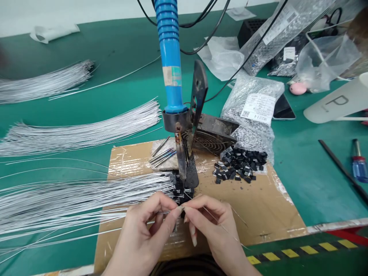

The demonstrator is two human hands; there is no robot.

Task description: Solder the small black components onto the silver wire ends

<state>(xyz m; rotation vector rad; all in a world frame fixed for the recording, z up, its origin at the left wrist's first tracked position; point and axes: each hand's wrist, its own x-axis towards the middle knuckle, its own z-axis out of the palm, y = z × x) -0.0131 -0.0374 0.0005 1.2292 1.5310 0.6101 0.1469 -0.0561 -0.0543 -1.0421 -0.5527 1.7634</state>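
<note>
My left hand point(148, 232) is closed in a pinch on a thin silvery wire point(164, 212). The fingertips of my right hand point(215, 224) are pressed together and meet those of the left; what lies between them is too small to make out. Fine strands point(224, 227) run out past the right hand. Just beyond the fingertips points the tip of a soldering iron with a blue handle point(169, 57), held upright in a metal stand point(192, 176). Under it lie wire ends with small black pieces point(178, 191), part of a wire bundle point(71, 195) stretching left.
More wire bundles point(86, 132) lie at the left. On the cardboard point(258, 214) are a heap of small black parts point(241, 165), a fan point(214, 132) and metal tips point(163, 156). To the right are a labelled bag point(253, 111), a screwdriver point(359, 165) and a cup point(339, 101).
</note>
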